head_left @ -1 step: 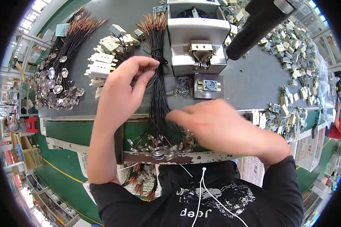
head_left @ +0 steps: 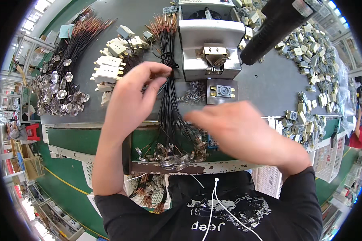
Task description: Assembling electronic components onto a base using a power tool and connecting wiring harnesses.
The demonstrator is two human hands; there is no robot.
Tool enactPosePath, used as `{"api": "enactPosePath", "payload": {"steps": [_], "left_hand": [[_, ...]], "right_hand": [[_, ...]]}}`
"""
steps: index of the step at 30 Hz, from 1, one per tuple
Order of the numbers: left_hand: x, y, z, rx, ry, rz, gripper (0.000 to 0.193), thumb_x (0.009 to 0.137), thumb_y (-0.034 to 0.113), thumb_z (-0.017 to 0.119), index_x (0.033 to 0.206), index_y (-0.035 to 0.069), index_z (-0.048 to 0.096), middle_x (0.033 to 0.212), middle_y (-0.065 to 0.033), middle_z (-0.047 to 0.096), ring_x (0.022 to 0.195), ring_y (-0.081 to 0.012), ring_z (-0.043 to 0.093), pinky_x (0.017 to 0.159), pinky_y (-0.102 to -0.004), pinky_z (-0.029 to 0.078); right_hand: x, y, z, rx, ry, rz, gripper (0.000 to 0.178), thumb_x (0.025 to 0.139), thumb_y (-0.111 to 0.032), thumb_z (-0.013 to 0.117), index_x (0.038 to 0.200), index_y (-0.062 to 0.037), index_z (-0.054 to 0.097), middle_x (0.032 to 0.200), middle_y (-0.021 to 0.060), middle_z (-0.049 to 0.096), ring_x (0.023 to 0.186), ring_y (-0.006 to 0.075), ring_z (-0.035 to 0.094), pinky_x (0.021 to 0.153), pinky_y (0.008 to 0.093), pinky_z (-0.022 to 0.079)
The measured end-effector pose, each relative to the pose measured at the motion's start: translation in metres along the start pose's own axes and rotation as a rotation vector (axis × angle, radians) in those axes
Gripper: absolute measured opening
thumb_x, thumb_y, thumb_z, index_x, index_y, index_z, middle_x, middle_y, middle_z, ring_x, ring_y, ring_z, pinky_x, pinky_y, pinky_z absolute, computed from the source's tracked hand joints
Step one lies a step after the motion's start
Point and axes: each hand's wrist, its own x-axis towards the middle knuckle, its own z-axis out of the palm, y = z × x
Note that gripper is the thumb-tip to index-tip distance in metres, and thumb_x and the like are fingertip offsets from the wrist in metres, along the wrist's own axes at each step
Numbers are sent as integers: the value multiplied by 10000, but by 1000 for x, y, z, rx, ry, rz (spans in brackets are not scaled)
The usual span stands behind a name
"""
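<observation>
A bundle of black wires [head_left: 167, 90] runs from stripped copper ends at the far side to round metal cups [head_left: 171, 160] at the table's near edge. Beside its upper part is my left hand [head_left: 134, 90], thumb and forefinger curled toward each other; what they hold, if anything, is hidden. Over the near table edge, right of the bundle, my right hand [head_left: 229, 124] is smeared by motion, its fingertips pointing left. Several loose coil springs [head_left: 193, 93] lie between the hands. Right of them, a grey socket piece with brass tabs [head_left: 222, 91] sits on a dark metal block [head_left: 211, 100].
A silver bench machine [head_left: 212, 34] stands beyond the block, with a black cylindrical tool [head_left: 265, 38] slanting in beside it. White switch-like housings [head_left: 108, 68] and another wire bundle [head_left: 78, 44] lie at left. A large heap of housings [head_left: 309, 52] covers the right side.
My right hand has moved slightly right, away from the wire bundle, uncovering a bit of something blue at the near edge. The left hand stays nearly in place.
</observation>
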Motion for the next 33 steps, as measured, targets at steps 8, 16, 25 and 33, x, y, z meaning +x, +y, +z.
{"api": "enactPosePath", "payload": {"steps": [8,16,25,33], "left_hand": [[2,-53,33,454,7,383,176,897,78,710,1070,86,680,964,-69,699,928,-266,672,844,-396,515],[6,-41,27,300,-2,371,183,867,82,745,1036,65,677,954,-72,694,920,-282,674,836,-402,528],[22,3,50,146,-122,418,151,853,37,763,990,30,698,946,-80,701,853,-266,684,757,-370,552],[33,5,84,173,-161,404,110,878,112,715,947,52,653,881,-80,677,853,-279,679,764,-391,548]], "right_hand": [[-16,56,0,577,-19,434,277,1007,-197,663,1230,-32,678,649,36,662,529,153,630,525,295,505],[-48,52,39,-73,347,169,330,873,-121,741,1200,-118,699,871,84,704,744,329,674,655,420,546],[-44,86,70,-54,602,200,333,857,-125,773,1174,-79,683,1068,106,695,812,316,690,709,410,563],[-54,60,46,5,379,213,382,836,-139,800,1197,-94,685,875,80,681,810,307,680,701,418,548]]}}
